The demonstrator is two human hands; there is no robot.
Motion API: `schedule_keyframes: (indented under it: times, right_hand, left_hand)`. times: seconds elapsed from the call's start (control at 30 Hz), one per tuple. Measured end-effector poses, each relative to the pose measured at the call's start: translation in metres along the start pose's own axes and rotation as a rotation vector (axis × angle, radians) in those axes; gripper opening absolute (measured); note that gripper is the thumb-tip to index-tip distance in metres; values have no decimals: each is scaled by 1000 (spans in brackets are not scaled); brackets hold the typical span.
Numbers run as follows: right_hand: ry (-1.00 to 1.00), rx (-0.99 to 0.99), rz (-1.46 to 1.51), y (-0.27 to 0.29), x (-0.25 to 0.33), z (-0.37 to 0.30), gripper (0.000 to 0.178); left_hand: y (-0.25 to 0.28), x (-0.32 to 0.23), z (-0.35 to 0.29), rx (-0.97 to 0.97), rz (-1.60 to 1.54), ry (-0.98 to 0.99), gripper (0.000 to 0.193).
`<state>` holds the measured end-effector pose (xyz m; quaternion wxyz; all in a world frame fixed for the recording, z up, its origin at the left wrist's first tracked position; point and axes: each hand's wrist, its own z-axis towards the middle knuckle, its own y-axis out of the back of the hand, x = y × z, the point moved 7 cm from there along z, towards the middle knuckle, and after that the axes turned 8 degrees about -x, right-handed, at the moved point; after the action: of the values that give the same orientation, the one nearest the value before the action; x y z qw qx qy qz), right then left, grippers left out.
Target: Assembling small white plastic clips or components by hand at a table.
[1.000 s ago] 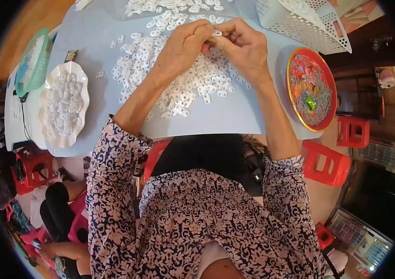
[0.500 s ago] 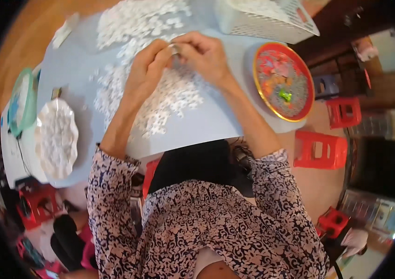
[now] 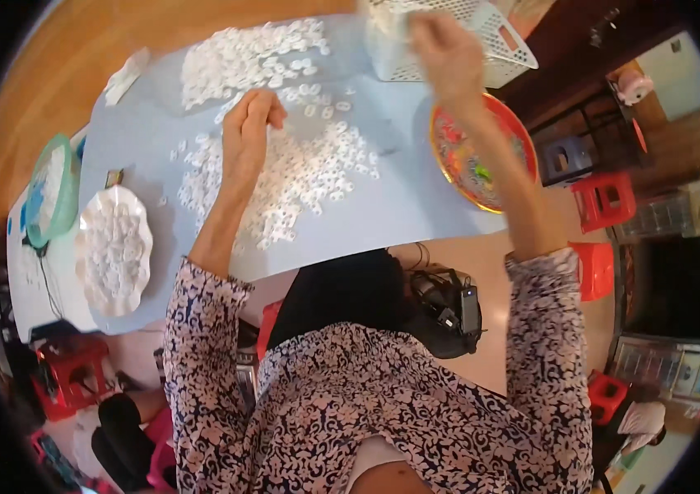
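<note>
My left hand (image 3: pixel 249 136) is held just above the small white oval pieces (image 3: pixel 313 177) spread over the light blue table (image 3: pixel 407 193). Its fingers are curled and pressed together; whatever they may hold is hidden. My right hand (image 3: pixel 447 62) is raised at the near edge of a white perforated basket (image 3: pixel 393 67), and its fingers are smeared by motion. Under my right forearm stands a red bowl with a gold rim (image 3: pixel 516 121), partly covered by the arm. More white pieces (image 3: pixel 243 62) lie in a heap farther back.
A scalloped white dish (image 3: pixel 86 267) full of white pieces sits at the left. Beyond it is a green basket (image 3: pixel 68 212). A crumpled white item (image 3: pixel 126 76) lies at the far left edge. Red stools (image 3: pixel 603 204) and a black bag (image 3: pixel 448 317) are on the floor.
My hands were together over the white pieces, working at a small shiny item. Now they are apart: the right has swung away right to the basket, the left has dropped slightly leftward.
</note>
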<state>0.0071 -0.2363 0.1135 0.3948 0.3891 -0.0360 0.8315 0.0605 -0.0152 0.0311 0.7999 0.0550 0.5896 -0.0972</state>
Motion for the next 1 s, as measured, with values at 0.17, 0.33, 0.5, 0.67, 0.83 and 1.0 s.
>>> schedule_keyframes:
  times: [0.17,0.33,0.5,0.67,0.83,1.0]
  right_hand:
    - [180,-23,-340,35,-27,53,11]
    - [214,327,-228,-34,-4,-15,11]
    - [244,565,-271,-72,-19,-40,12]
    - [275,590,-262,-86,-32,-37,12]
    - [318,640,-359,-105,-37,-39,11]
    - [308,653,-332,-111,-39,-39,13]
  left_hand:
    - [8,2,12,-119,-98,-25,30]
    - [20,9,12,-167,-93,7,31]
    - [16,7,14,-134,-102,-25,31]
    - [14,5,11,-124,-84,-19,32]
    - [10,8,9,-109,-8,43,32]
    - [8,9,9,-92,-2,19,33]
